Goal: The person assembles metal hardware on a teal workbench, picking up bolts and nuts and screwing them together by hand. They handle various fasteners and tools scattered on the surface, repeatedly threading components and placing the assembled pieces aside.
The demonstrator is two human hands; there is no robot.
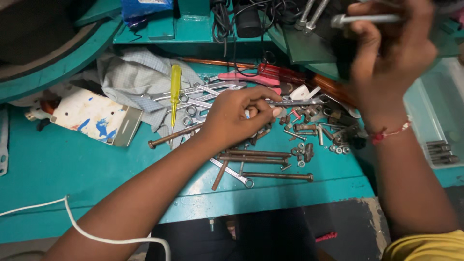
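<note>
Hands (pixel 241 113) — white paint-smeared box (pixel 94 116) left.

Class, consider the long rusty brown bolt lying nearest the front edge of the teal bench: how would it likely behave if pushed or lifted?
The long rusty brown bolt looks like solid metal, so it is probably stiff and heavy for its size. Its round shank suggests it may roll on the teal bench, though the wider head could make it curve. The rusty surface likely grips, not slips.
</note>
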